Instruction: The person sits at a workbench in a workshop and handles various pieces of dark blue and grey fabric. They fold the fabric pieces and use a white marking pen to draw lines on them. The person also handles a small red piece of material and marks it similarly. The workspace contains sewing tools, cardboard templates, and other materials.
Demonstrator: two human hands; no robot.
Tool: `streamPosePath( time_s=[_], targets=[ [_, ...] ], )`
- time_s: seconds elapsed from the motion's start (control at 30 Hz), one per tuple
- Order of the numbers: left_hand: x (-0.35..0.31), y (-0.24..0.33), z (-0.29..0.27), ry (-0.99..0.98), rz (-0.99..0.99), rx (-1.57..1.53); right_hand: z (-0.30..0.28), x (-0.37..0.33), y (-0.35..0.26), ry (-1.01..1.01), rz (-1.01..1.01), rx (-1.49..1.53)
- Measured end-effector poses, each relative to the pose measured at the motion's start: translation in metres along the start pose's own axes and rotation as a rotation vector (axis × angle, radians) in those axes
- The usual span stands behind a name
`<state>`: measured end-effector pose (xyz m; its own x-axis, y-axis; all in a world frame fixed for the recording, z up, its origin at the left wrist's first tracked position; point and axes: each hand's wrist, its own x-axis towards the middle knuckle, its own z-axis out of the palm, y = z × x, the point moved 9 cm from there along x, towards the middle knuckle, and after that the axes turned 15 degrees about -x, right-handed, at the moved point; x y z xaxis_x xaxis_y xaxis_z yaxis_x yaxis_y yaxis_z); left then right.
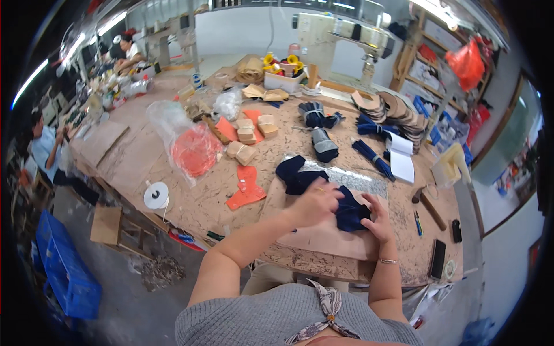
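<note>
One pale board lies at the near edge of the table, seemingly so that the cloth has a smooth bed above the scrap-strewn top. On it, the right hand curves beside the near dark blue cloth piece, its thumb and fingers apart at the right edge; it is unclosed, perhaps steadying that side. The left hand crosses over between this and the other dark blue piece. Its fingers are blurred and partly hide the cloth, so whether they pinch anything I cannot tell. Whether the pieces overlap beneath that hand is hidden too.

To the right, a wooden-handled hammer and a small blue-and-yellow tool lie within easy reach, probably for convenience. Left of the board are orange cut pieces. Just behind the cloth is a grey speckled slab, its near side partly covered.

Farther on, the wrapped blue bundle appears bound to keep its layers together; an open notebook sits to its right, its writing, if any, unreadable. Stacked tan pieces stand left. At the back is a sewing machine, its top cut off; a distant co-worker is too small for the handwork to be made out.
</note>
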<state>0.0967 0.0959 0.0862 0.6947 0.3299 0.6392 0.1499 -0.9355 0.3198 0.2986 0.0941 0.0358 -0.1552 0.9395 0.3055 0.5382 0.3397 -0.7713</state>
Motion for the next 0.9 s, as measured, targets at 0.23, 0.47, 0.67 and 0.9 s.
streamPosePath(
  time_s=[0.23,0.47,0.67,0.9],
  targets=[
    [-0.012,-0.008,0.054,-0.189,0.024,-0.53,-0.037,0.004,0.033,0.279,0.205,0.024],
    [-0.022,0.018,0.056,-0.106,0.123,-0.686,-0.073,0.068,0.018,0.47,0.227,-0.555],
    [-0.023,0.021,0.058,-0.164,0.158,-0.755,-0.015,0.168,-0.001,0.455,-0.182,-0.662],
    [-0.022,0.005,0.037,-0.04,0.068,-0.659,0.064,0.198,-0.021,-0.22,-0.007,-0.877]
  ],
)
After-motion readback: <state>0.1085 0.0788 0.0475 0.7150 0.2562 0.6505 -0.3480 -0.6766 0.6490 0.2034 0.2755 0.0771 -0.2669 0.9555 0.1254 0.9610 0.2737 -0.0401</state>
